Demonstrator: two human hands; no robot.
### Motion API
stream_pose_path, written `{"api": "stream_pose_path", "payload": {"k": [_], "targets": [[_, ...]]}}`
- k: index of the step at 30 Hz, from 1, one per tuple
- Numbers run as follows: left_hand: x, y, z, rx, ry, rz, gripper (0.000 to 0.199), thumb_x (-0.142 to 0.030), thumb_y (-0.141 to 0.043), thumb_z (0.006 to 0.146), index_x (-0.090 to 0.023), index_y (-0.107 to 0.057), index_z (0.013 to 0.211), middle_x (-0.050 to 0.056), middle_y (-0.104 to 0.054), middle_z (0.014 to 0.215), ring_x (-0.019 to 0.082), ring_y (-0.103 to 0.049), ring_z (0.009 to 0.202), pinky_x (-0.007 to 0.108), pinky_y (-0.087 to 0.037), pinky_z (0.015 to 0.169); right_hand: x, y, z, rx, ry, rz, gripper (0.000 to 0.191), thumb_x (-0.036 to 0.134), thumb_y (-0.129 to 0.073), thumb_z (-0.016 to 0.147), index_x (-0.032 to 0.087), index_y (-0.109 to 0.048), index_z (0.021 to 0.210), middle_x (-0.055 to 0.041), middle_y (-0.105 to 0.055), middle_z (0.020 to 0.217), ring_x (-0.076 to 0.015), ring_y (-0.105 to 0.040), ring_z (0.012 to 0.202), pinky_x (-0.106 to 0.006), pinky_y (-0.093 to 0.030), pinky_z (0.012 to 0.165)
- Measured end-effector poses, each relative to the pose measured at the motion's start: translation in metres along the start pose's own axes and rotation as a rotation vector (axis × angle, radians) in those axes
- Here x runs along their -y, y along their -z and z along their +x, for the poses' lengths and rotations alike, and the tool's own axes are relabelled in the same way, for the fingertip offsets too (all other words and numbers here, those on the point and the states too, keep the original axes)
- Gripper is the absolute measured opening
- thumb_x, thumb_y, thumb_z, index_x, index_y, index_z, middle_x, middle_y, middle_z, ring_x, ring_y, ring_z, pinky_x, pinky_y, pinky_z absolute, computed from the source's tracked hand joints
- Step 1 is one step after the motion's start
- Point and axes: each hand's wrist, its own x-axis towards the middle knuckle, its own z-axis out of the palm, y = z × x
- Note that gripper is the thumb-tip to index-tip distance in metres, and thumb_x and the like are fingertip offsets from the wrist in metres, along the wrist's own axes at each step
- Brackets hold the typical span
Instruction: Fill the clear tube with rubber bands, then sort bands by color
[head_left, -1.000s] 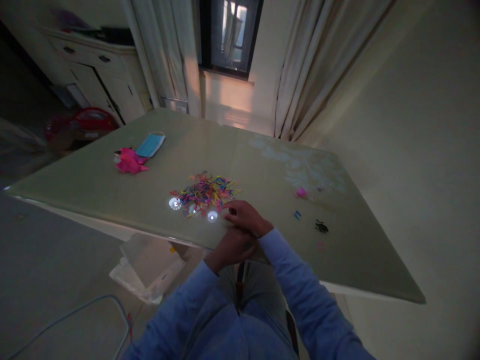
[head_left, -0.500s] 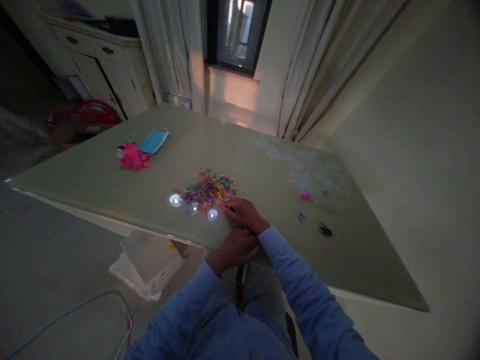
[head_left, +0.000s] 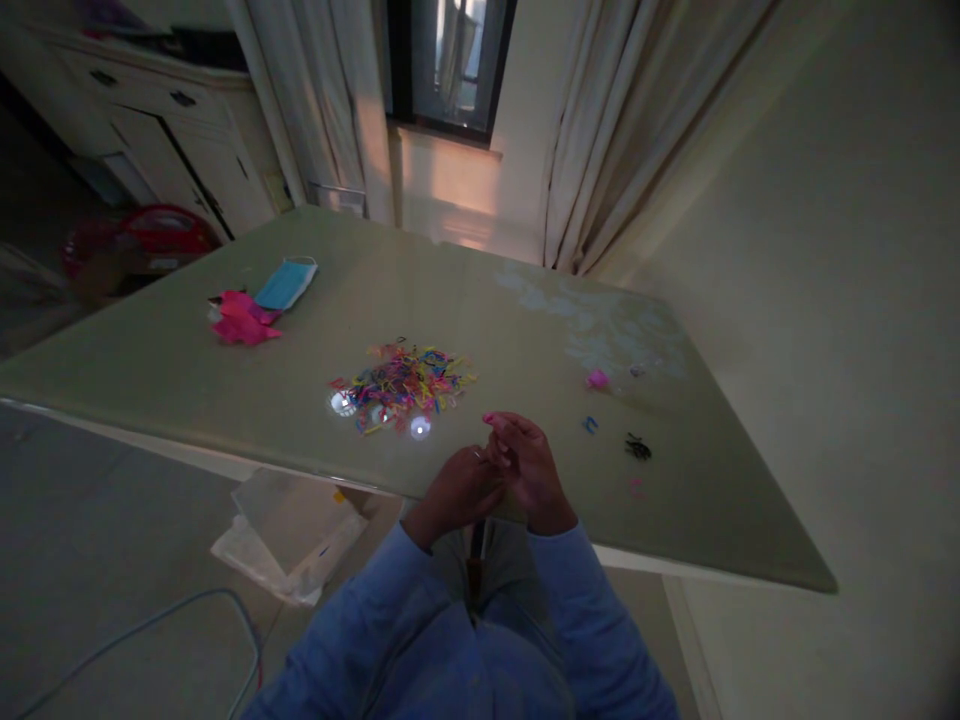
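A pile of small, thin loop-like pieces (head_left: pixel 409 380) in many colours, too small to name surely, lies on the table ahead of my hands. My right hand (head_left: pixel 529 465) is closed, pinching a small pink piece (head_left: pixel 491 418) between thumb and fingertip. Against it, at the table's near edge, rests my left hand (head_left: pixel 457 490) with its fingers curled; whatever it may hold is hidden. To the right are a small black cluster (head_left: pixel 638 447), a few blue pieces (head_left: pixel 590 425) and faint pink pieces (head_left: pixel 636 485).
A pink crumpled item (head_left: pixel 598 379) lies beyond the blue pieces. Far left on the table (head_left: pixel 150 370) are a blue face mask (head_left: pixel 287 285) and a bright pink wrapper-like item (head_left: pixel 244 318). Bright reflections shine by the pile. Below stands a pale container (head_left: pixel 289 525).
My right hand has drawn back from the pile's edge toward the right, lifting a small pink piece. My left hand stays close beside it. The view has shifted slightly.
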Motion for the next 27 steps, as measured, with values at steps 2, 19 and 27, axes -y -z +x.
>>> {"api": "stream_pose_path", "payload": {"k": [2,19,27], "targets": [[0.000,0.000,0.000,-0.006,0.003,-0.003,0.020,-0.019,-0.060,0.084,-0.020,-0.069,0.102,0.009,-0.068,0.100,0.023,-0.060,0.094,0.035,-0.048,0.084,0.000,0.002,-0.005,-0.036,0.008,0.018,0.024,0.037,-0.077,0.072,0.017,-0.073,0.085,0.0091,-0.040,0.052,-0.0051,-0.031,0.044,-0.020,-0.023,0.042],[0.000,0.008,0.001,-0.033,0.018,-0.037,0.023,-0.027,-0.050,0.094,-0.019,-0.071,0.088,0.007,-0.069,0.086,0.019,-0.063,0.084,0.033,-0.051,0.079,0.023,0.173,-0.056,-0.713,0.353,-0.796,0.038,0.050,-0.067,0.075,0.015,-0.076,0.086,-0.0094,-0.075,0.083,-0.0211,-0.065,0.074,-0.030,-0.050,0.065],[0.007,0.003,-0.002,-0.068,0.033,-0.015,0.024,-0.032,-0.050,0.095,-0.021,-0.070,0.088,0.005,-0.069,0.086,0.019,-0.064,0.082,0.032,-0.052,0.078,0.033,0.235,-0.093,-0.792,0.289,-1.139,0.046,0.053,-0.055,0.082,0.014,-0.076,0.089,-0.0126,-0.077,0.086,-0.0233,-0.068,0.073,-0.032,-0.052,0.069]]}}
